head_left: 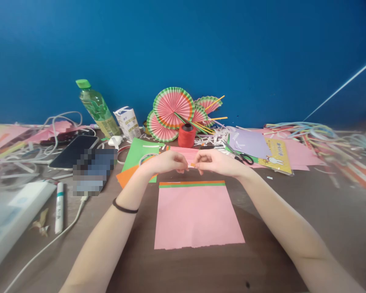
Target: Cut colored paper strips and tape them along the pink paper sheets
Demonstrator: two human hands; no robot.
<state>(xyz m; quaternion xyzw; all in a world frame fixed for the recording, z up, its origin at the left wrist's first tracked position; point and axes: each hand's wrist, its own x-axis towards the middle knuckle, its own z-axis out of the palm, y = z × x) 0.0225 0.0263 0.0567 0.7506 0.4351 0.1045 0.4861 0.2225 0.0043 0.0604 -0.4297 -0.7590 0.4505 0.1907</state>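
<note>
Fingers (pixel 180 165) of left hand (pixel 163 162) and right hand (pixel 218 162) are pressed together tip to tip. Both pinch a small orange paper strip (pixel 192 165). Strip sits right between the two sets of fingertips, just above the tabletop (pixel 293 195). Remaining fingers curled in. Black hair band (pixel 125 208) on left wrist.

- 6 o'clock of the hands: pink sheet (pixel 198 217) flat on the brown tabletop, orange and green bands along its far edge.
- 12 o'clock: red thread spool (pixel 187 135) close by, with paper fans (pixel 173 106) behind it against the blue wall (pixel 183 40).
- 3 o'clock: scissors (pixel 243 157) on loose coloured paper.
- 9 o'clock: green sheet (pixel 138 152), then phone (pixel 75 151).
- 10 o'clock: carton (pixel 128 122) and green-capped bottle (pixel 96 106).
- 8 o'clock: marker pen (pixel 59 207), well apart.
</note>
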